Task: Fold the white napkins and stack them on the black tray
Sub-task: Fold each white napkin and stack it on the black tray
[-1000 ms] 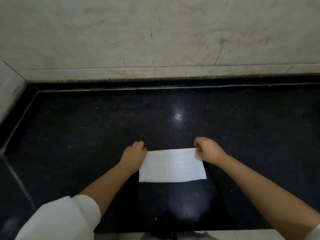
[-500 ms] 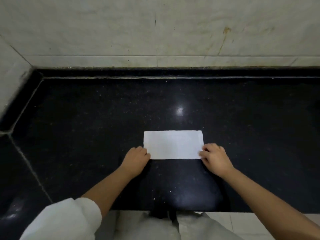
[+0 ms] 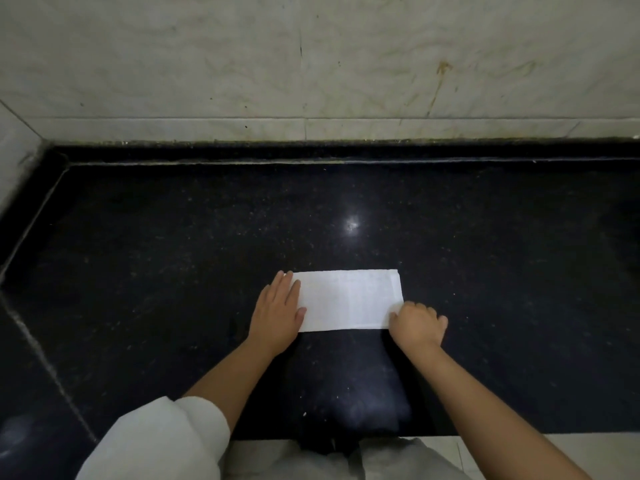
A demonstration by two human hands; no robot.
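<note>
Nearest the camera, a rolled white sleeve (image 3: 156, 441) covered the left upper arm, and pale cloth of the person's clothing showed just below the front edge of the counter (image 3: 138, 258). That counter was a polished black stone slab, flecked with tiny pale specks and carrying one bright spot of reflected light. Both bare forearms reached forward over it.

The white napkin (image 3: 349, 299) lay flat on the stone between the hands, folded into a long, crisp-edged rectangle with a faint woven grain. The left hand (image 3: 277, 315) lay flat with its fingers straight and together, pressing down the napkin's left end. The right hand (image 3: 417, 323) was curled, its fingers pinching the napkin's near right corner.

Beyond the napkin the dark slab ran to a narrow raised black lip, then met a wall (image 3: 311, 64) of pale marbled tile, veined and marked with a rusty streak toward the right. A seam in the stone cut diagonally across the left part of the counter.

Half a second before, the left hand had been curled at the napkin's near left corner; it had since opened and moved onto the cloth. The right hand kept its hold at the right corner.
</note>
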